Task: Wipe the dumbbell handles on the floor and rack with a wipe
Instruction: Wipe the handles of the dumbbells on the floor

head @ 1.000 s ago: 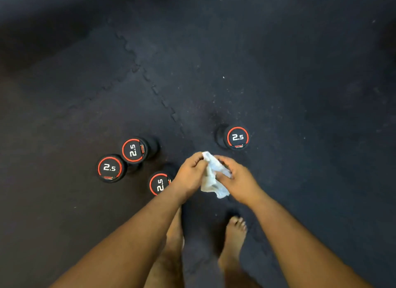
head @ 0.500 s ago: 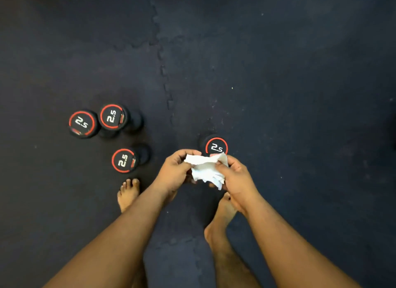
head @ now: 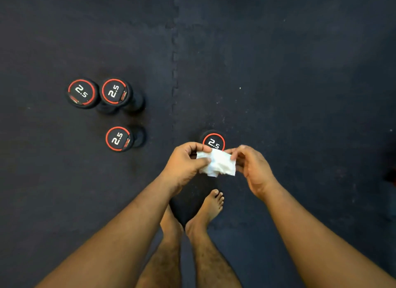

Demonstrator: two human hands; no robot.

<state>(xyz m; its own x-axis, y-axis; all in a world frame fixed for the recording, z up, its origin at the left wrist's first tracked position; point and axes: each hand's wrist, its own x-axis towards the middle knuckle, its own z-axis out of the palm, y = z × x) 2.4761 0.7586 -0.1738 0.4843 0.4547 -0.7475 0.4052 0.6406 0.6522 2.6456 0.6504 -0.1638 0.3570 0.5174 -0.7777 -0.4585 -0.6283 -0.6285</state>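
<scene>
We are now stretching the wipe (head: 216, 164) wider between the left hand (head: 185, 164) and right hand (head: 254, 167), both pinching it, in the frame centre above the nearest dumbbell (head: 213, 142); wiping comes next, we think.

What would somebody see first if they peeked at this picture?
Probably the white wipe, bright against the dark floor, pinched between the left hand and the right hand in the middle. Next, the red rings marked 2.5 on four dumbbells standing on end: three on the left, and one just beyond the hands. Two bare feet show below.
</scene>
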